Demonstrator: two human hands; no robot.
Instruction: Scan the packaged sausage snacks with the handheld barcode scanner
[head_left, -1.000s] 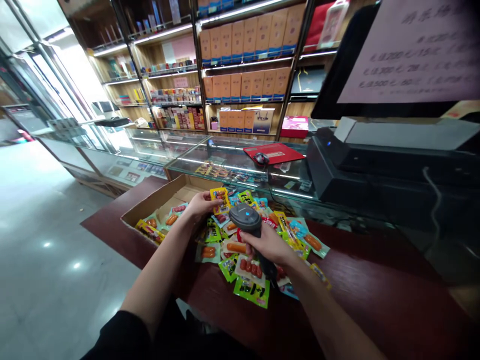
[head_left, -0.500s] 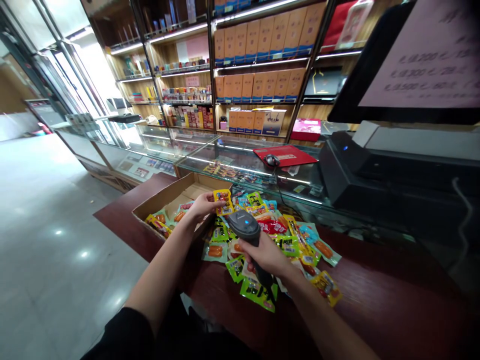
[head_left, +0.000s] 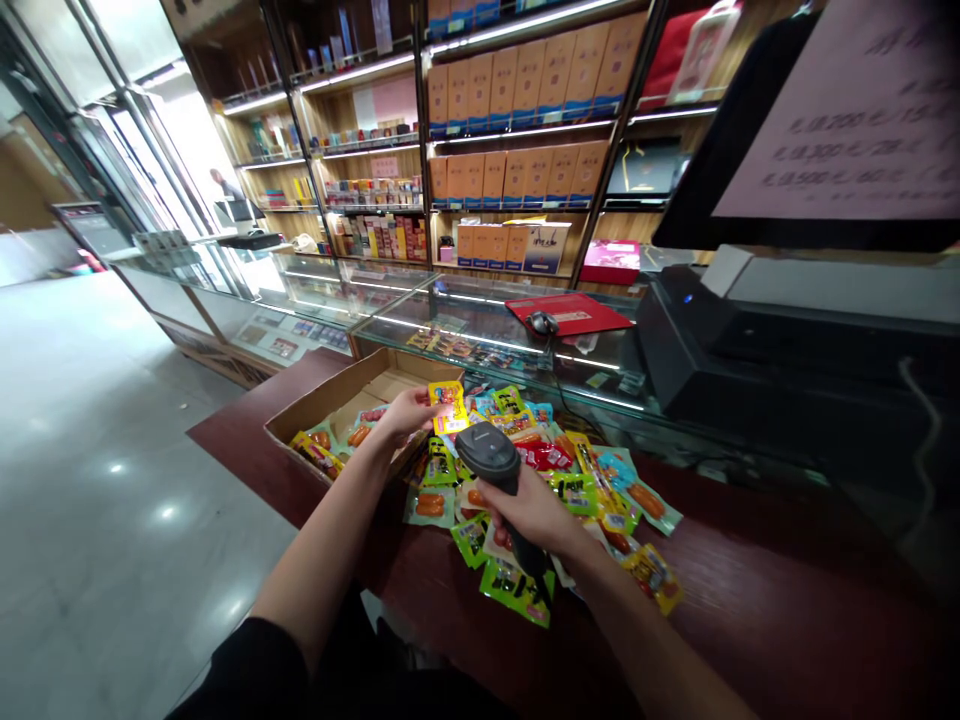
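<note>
My left hand (head_left: 409, 415) pinches a yellow snack packet (head_left: 448, 408) beside the right end of an open cardboard box (head_left: 289, 412). Wrapped round the handle of a black barcode scanner (head_left: 489, 452) is my right hand (head_left: 531, 508). The scanner's head is close to the yellow packet, whose surface is brightly lit. Under and around the scanner lies a pile of snack packets, among them a red packet (head_left: 546, 455) and a green packet (head_left: 516, 590). Several more packets lie inside the box.
A glass display counter (head_left: 450, 318) runs behind the dark red table (head_left: 420, 580). On it are a red mat (head_left: 589, 312) and a mouse (head_left: 542, 322). A large screen (head_left: 817, 130) stands at the right. Stocked shelves line the wall.
The yellow packet is now brightly lit, and the blue light on top of the scanner no longer shows. Both hands have hardly moved. A person now shows faintly at the far left.
</note>
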